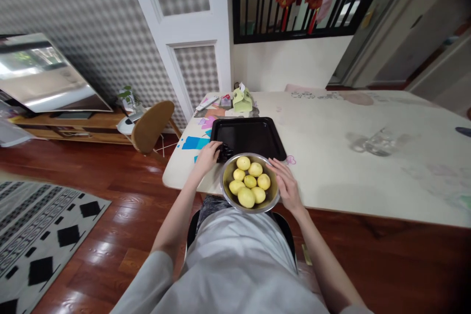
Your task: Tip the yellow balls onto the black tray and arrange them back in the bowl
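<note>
A round metal bowl [225,190] full of several yellow lemons [246,197] sits in front of my body at the table's near edge. It overlaps the near side of a black baking tray [250,135]. My right hand [287,184] holds the bowl's right rim, fingers over the edge. At the tray's near left corner, my left hand [208,159] has its fingers closed at a small, dark, shiny thing [225,151]. That thing blends into the black tray, so its kind is unclear.
The white table [331,171] stretches to the right, with a clear glass [380,143] on it. A green tissue box [242,99] and a white remote [206,103] lie behind the tray. A wooden chair [151,127] stands left of the table.
</note>
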The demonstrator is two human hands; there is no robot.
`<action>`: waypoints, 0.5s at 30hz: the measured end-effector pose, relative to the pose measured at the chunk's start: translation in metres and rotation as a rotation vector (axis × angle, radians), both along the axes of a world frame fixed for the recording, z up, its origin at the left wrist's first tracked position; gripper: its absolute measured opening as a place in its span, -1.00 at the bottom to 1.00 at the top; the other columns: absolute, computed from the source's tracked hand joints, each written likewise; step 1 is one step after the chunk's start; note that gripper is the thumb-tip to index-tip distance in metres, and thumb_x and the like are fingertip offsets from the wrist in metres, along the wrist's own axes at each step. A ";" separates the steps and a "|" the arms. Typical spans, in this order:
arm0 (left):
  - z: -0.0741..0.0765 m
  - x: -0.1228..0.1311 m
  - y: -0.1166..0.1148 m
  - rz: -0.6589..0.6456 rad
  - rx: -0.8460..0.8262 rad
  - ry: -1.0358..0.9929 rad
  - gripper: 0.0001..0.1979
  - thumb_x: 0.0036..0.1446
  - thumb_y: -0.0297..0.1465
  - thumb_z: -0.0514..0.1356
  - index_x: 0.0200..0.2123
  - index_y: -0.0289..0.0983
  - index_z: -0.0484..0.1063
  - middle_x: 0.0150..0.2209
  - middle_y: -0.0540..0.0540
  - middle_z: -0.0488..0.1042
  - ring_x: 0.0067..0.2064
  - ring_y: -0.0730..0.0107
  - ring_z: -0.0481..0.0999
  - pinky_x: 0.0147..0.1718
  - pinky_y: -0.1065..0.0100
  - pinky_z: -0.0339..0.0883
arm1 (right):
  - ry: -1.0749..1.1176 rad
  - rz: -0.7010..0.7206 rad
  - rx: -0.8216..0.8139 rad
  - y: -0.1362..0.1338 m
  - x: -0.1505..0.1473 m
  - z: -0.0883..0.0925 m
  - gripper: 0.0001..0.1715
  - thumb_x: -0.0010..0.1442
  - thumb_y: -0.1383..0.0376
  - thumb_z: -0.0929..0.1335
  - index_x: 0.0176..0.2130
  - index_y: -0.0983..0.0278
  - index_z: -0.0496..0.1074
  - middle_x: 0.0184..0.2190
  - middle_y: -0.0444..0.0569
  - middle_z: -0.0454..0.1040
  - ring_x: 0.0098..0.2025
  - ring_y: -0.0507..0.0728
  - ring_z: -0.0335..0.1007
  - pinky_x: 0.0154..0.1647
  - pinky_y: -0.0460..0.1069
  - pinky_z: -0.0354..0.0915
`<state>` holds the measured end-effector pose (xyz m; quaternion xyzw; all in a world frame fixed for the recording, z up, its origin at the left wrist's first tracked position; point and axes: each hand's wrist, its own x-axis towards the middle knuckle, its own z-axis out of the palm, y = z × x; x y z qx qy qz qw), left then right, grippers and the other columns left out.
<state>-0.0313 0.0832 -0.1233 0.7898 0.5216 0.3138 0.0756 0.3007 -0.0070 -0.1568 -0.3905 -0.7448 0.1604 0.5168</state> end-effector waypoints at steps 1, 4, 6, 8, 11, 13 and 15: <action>-0.001 -0.001 0.008 0.013 -0.029 0.060 -0.65 0.36 -0.49 0.13 0.17 -0.26 0.49 0.19 -0.30 0.53 0.24 0.02 0.51 0.26 -0.05 0.39 | 0.000 0.000 -0.005 -0.001 0.000 0.000 -0.50 0.54 0.11 0.17 0.29 0.06 0.47 0.34 0.00 0.46 0.44 0.29 0.28 0.46 0.39 0.22; -0.002 0.000 0.023 0.039 -0.061 0.144 -0.70 0.32 -0.44 0.25 0.10 -0.25 0.54 0.22 -0.33 0.53 0.30 -0.04 0.47 0.29 -0.10 0.33 | 0.000 -0.005 -0.007 -0.002 -0.001 -0.001 -0.49 0.54 0.10 0.16 0.29 0.07 0.48 0.33 0.00 0.46 0.43 0.28 0.30 0.45 0.38 0.24; -0.002 0.001 0.027 0.039 -0.064 0.150 -0.72 0.31 -0.42 0.28 0.08 -0.26 0.56 0.18 -0.34 0.57 0.29 -0.07 0.47 0.30 -0.12 0.30 | -0.004 0.000 0.003 -0.003 -0.001 -0.002 -0.49 0.55 0.11 0.16 0.29 0.07 0.48 0.33 0.01 0.47 0.42 0.28 0.30 0.44 0.37 0.26; -0.002 0.003 0.028 0.040 -0.069 0.158 -0.74 0.31 -0.42 0.29 0.05 -0.25 0.58 0.12 -0.33 0.61 0.25 -0.07 0.52 0.31 -0.13 0.27 | -0.010 0.008 0.013 -0.004 -0.001 -0.002 -0.49 0.55 0.12 0.16 0.29 0.08 0.48 0.33 0.01 0.47 0.43 0.27 0.30 0.43 0.36 0.27; -0.002 0.005 0.026 0.048 -0.069 0.162 -0.77 0.30 -0.45 0.29 0.01 -0.23 0.61 0.06 -0.27 0.65 0.15 -0.02 0.58 0.30 -0.12 0.26 | -0.013 0.016 0.030 -0.005 -0.001 -0.003 -0.50 0.55 0.14 0.16 0.29 0.08 0.48 0.33 0.01 0.47 0.43 0.27 0.29 0.43 0.36 0.27; -0.002 0.006 0.023 0.051 -0.064 0.156 -0.79 0.31 -0.48 0.27 -0.02 -0.22 0.62 0.05 -0.24 0.66 0.12 0.01 0.60 0.28 -0.09 0.28 | -0.013 0.016 0.036 -0.005 -0.001 -0.004 -0.49 0.55 0.14 0.16 0.29 0.08 0.48 0.33 0.01 0.47 0.43 0.27 0.28 0.43 0.36 0.27; -0.002 0.007 0.020 0.054 -0.057 0.144 -0.79 0.32 -0.49 0.25 -0.04 -0.23 0.62 0.04 -0.24 0.66 0.12 0.02 0.59 0.26 -0.07 0.31 | -0.012 0.014 0.031 -0.005 -0.002 -0.005 -0.49 0.55 0.13 0.15 0.28 0.08 0.49 0.33 0.01 0.47 0.43 0.27 0.29 0.43 0.36 0.27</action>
